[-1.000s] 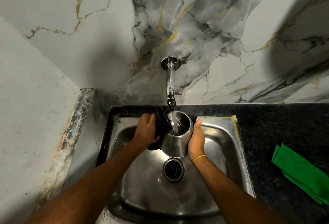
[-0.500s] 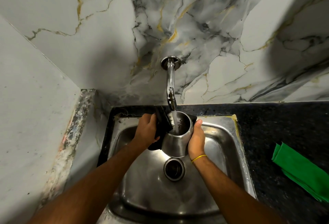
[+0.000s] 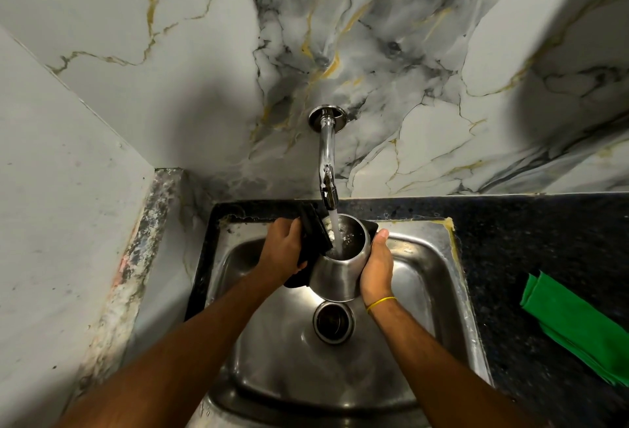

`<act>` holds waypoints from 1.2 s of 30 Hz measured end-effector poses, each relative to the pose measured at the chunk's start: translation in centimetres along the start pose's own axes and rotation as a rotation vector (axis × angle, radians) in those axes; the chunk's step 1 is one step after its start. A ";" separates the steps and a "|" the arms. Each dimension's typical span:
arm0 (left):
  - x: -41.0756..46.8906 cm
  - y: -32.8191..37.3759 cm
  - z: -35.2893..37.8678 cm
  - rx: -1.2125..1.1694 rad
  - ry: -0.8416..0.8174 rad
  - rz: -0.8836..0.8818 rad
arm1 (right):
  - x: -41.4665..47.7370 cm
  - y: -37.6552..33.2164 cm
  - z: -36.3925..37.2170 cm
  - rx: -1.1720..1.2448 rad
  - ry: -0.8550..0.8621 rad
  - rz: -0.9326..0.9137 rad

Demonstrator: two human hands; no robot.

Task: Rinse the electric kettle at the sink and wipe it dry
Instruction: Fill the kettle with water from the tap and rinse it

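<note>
We take the sink [image 3: 439, 271] as our landmark. Nearest us, at the bottom of its basin, lies the round drain [image 3: 333, 323]. Just beyond the drain we hold the kettle [image 3: 335, 278] upright over the basin, its long axis near vertical and tipped slightly toward us, its open mouth facing up. Our left hand [image 3: 284, 250] is closed around the black handle on its left side; our right hand [image 3: 376, 266] is cupped flat against its right wall, thumb up by the rim. The body is brushed steel and shiny, with the black lid [image 3: 315, 233] flipped open to the left. Water runs from the tap [image 3: 327, 158] straight into the mouth. On the counter [image 3: 544, 240] right of the sink lies a folded green cloth [image 3: 578, 325].
</note>
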State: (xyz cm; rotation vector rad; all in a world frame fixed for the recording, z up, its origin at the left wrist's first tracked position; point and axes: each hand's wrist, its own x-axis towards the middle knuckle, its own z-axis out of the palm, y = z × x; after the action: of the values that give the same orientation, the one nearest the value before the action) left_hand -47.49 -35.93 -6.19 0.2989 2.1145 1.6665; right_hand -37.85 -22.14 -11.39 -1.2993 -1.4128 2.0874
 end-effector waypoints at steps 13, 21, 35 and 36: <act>-0.2 0.3 -0.2 -0.020 0.018 0.007 | -0.6 -1.1 0.1 -0.093 0.009 -0.024; 0.0 0.1 -0.3 -0.017 0.024 0.036 | -0.9 -3.4 0.1 -0.101 -0.027 -0.192; -0.3 -0.1 -0.6 -0.028 0.048 0.044 | -2.5 -10.8 3.7 -0.576 -0.259 -0.737; -0.3 0.1 -0.6 -0.028 0.050 0.035 | -2.6 -10.9 3.9 -0.602 -0.255 -0.728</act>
State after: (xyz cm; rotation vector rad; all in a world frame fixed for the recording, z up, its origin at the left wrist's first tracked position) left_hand -47.47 -36.54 -5.97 0.2908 2.1317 1.7387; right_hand -42.02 -21.01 -0.39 -0.5101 -2.3011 1.4050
